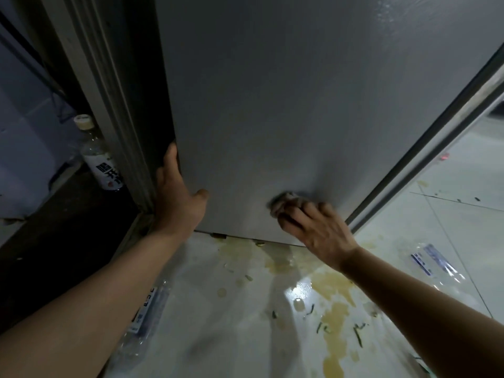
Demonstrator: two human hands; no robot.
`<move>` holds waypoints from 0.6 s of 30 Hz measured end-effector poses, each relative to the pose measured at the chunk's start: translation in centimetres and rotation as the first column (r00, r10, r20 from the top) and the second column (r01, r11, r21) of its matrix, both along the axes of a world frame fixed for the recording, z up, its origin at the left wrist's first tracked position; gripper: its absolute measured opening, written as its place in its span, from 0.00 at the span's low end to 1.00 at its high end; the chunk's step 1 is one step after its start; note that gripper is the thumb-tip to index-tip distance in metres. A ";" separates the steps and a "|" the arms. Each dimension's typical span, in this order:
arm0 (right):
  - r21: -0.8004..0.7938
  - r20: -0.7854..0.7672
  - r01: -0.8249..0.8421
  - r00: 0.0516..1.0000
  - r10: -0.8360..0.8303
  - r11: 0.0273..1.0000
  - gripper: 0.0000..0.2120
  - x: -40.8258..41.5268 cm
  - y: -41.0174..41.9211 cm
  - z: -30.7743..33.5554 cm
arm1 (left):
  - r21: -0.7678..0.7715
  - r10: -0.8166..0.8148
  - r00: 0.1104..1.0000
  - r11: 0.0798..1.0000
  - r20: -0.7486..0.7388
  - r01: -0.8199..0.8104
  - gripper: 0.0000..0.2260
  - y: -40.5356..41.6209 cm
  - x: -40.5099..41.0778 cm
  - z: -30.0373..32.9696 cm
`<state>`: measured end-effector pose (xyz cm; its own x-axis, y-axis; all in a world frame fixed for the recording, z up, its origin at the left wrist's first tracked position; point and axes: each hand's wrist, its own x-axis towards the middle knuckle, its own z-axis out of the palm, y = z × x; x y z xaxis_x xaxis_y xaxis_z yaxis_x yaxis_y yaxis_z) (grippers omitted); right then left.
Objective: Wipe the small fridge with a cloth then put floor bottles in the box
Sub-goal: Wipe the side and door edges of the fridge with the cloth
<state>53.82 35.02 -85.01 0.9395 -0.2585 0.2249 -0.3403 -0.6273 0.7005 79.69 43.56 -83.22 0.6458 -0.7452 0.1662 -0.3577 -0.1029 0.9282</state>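
Note:
The grey side panel of the small fridge (286, 105) fills the upper middle of the head view. My right hand (316, 227) presses a small crumpled cloth (286, 201) against the panel near its bottom edge. My left hand (177, 197) grips the fridge's left rear edge, thumb spread on the panel. A clear plastic bottle (436, 261) with a blue label lies on the floor at the right. Another clear bottle (144, 323) lies under my left forearm. A third, upright bottle (99, 156) with a pale cap stands at the left behind the door frame.
The white tiled floor (450, 214) carries yellow-brown spills (335, 309) and small green scraps in front of the fridge. A grey door frame (109, 105) runs down the left, with a dark floor beyond it. The fridge's dark front edge slants down the right.

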 end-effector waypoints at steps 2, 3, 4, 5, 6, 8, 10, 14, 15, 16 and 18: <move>0.003 0.049 0.009 0.999 -0.009 1.000 0.30 -0.5 0.1 0.9 | 0.007 0.009 1.000 1.000 0.011 -0.009 0.41 -0.1 0.1 0.1; 0.009 0.114 0.019 0.993 -0.020 1.000 0.27 -1.1 -0.1 1.8 | 0.013 0.006 1.000 1.000 0.008 -0.006 0.42 0.0 0.2 0.1; 0.009 0.192 0.033 0.981 -0.034 0.999 0.25 -2.0 -0.4 2.9 | 0.019 -0.003 1.000 1.000 0.001 0.003 0.42 0.0 0.2 0.2; 0.000 0.281 0.055 0.958 -0.053 0.998 0.24 -3.1 -0.8 4.2 | 0.022 -0.012 1.000 1.000 -0.005 0.012 0.42 0.0 0.3 0.2; -0.003 0.369 0.089 0.926 -0.082 0.996 0.22 -4.3 -1.2 5.4 | 0.026 -0.017 1.000 1.000 -0.004 0.018 0.42 0.1 0.3 0.2; 0.024 0.497 0.163 0.854 -0.153 0.986 0.21 -6.0 -1.8 7.3 | 0.028 -0.012 1.000 1.000 0.006 0.012 0.43 0.2 0.4 0.1; 0.036 0.558 0.191 0.811 -0.179 0.981 0.21 -6.2 -2.3 7.3 | 0.011 -0.012 1.000 1.000 0.014 0.012 0.43 0.2 0.4 -0.2; 0.074 0.549 0.145 0.820 -0.162 0.987 0.22 -6.1 -2.5 3.3 | -0.009 -0.029 0.999 1.000 0.015 0.029 0.43 0.4 0.5 -1.0; 0.082 0.484 0.146 0.859 -0.168 0.986 0.25 -6.6 -2.4 1.9 | -0.014 -0.028 1.000 0.999 0.007 0.028 0.43 0.4 0.4 -1.1; 0.086 0.387 0.151 0.906 -0.173 0.985 0.27 -7.1 -2.3 0.6 | -0.021 -0.030 1.000 0.999 -0.005 0.030 0.44 0.5 0.3 -1.2; 0.106 0.156 0.160 0.972 -0.175 0.981 0.28 -7.9 -1.7 -1.5 | -0.042 -0.043 0.999 0.998 -0.030 0.042 0.45 0.7 -0.1 -1.6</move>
<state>45.97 33.27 -86.56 0.8332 -0.4359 0.3403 -0.5515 -0.6109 0.5680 79.58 44.29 -84.82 0.6192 -0.7648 0.1778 -0.3321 -0.0499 0.9419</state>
